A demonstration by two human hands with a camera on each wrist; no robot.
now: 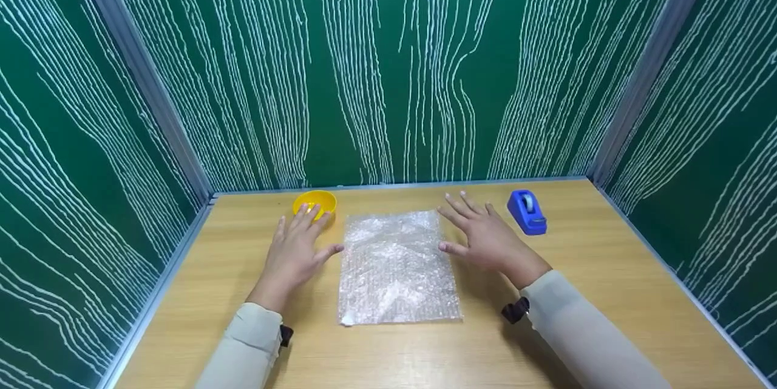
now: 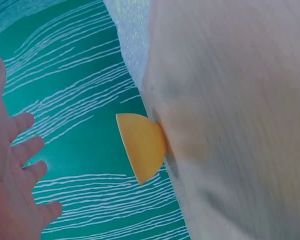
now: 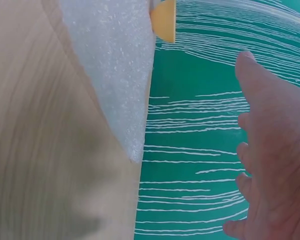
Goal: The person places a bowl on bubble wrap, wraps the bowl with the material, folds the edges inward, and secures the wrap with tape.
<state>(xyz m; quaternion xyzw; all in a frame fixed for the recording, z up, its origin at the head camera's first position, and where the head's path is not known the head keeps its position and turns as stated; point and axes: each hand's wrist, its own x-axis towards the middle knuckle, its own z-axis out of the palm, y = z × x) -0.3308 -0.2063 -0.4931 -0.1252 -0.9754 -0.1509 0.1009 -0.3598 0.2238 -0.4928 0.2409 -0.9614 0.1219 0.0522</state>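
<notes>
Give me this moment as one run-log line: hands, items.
left hand: raised, empty | right hand: raised, empty | wrap: lying on table | bowl: upright, left of wrap | tape dispenser: right of wrap

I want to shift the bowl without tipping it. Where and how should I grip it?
The bowl is likely best pinched at its near rim, thumb outside and fingers inside, by the left hand from above: it stands upright, mouth up, and flares toward the rim, and that hand is the closer.
</notes>
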